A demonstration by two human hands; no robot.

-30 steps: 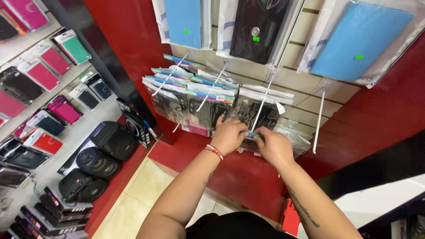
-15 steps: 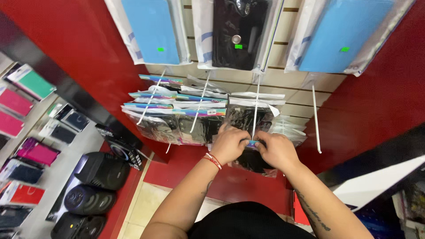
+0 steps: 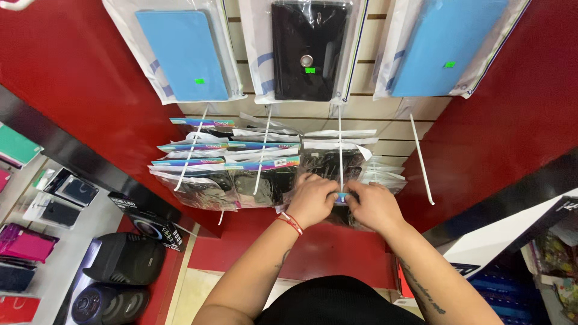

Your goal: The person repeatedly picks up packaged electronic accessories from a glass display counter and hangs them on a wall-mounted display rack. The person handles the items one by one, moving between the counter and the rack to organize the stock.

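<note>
Head view: left hand [image 3: 312,200] and right hand [image 3: 374,206] close together at the tip of a white display hook [image 3: 339,153], fingers of both pinched on the top edge of a clear-bagged phone case [image 3: 343,198] at that hook's end. Behind it, more bagged cases [image 3: 229,174] crowded on neighbouring hooks; an empty hook [image 3: 421,159] to the right; blue and black tablet covers [image 3: 307,51] above. Likely trouble: hang hole missing the hook tip, slippery bag sliding out of the pinch, or packed neighbours nudged off
</note>
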